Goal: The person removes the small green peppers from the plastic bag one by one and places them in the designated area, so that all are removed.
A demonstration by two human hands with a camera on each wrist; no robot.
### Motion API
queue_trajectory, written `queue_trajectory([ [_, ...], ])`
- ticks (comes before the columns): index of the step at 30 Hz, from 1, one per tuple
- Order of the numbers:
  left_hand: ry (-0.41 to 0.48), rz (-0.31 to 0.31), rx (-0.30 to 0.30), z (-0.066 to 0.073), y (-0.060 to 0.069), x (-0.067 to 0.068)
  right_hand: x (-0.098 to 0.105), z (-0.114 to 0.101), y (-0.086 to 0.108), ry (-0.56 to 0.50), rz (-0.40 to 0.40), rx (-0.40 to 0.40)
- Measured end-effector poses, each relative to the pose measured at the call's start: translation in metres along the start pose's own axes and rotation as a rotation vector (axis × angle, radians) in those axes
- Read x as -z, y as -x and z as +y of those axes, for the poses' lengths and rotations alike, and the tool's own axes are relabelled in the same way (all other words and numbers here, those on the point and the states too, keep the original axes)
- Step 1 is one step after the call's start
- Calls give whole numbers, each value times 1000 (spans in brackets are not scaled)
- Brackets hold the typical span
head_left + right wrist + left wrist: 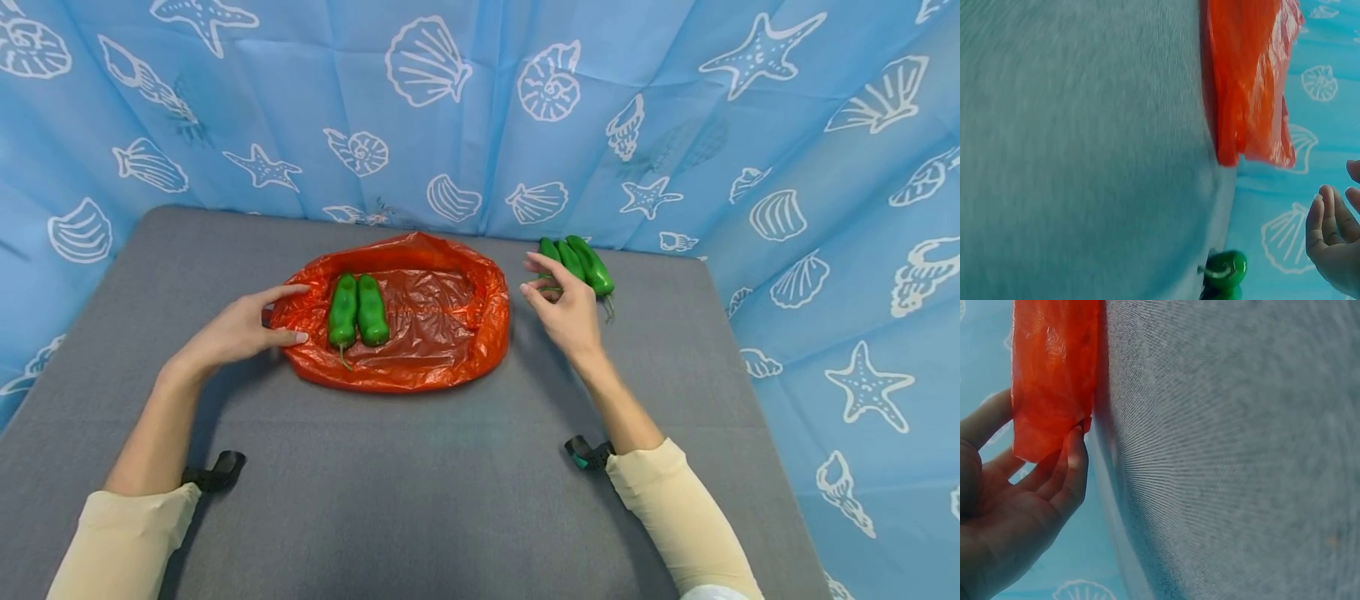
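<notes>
A red plastic bag (pixel 491 333), its mouth spread wide and its rim rolled outward, lies on the grey table. Two green peppers (pixel 343 312) lie side by side in its left part. My left hand (pixel 243 329) holds the bag's left edge; in the left wrist view its fingers curl against the red plastic (pixel 1054 375). Above the table, between the bag and a small group of green peppers (pixel 592 265) at the back right, my right hand (pixel 566 312) hovers with loosely bent fingers and nothing in them. It partly hides those peppers in the head view.
The grey cloth-covered table (pixel 420 500) has its back edge just behind the bag and the peppers. A blue curtain (pixel 480 108) with white shells and starfish hangs behind and to the sides. Black wrist straps (pixel 217 472) sit at both cuffs.
</notes>
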State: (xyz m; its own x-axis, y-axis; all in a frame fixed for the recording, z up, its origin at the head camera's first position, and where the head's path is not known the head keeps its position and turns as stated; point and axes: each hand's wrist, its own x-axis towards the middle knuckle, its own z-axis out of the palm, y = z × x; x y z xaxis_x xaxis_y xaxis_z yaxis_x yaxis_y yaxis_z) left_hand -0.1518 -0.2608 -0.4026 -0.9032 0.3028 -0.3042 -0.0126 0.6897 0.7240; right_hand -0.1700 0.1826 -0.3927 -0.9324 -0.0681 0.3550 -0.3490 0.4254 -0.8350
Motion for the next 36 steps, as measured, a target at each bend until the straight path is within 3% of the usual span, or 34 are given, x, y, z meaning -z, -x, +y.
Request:
queue_trajectory([
  [15, -15, -5, -5, 2, -2, 0, -36, -28, 1, -72, -112, 5],
  [17, -22, -4, -4, 3, -2, -1, -41, -21, -1, -70, -122, 12],
  [36, 16, -8, -8, 2, -2, -2, -91, -42, -1, -42, -271, -6],
])
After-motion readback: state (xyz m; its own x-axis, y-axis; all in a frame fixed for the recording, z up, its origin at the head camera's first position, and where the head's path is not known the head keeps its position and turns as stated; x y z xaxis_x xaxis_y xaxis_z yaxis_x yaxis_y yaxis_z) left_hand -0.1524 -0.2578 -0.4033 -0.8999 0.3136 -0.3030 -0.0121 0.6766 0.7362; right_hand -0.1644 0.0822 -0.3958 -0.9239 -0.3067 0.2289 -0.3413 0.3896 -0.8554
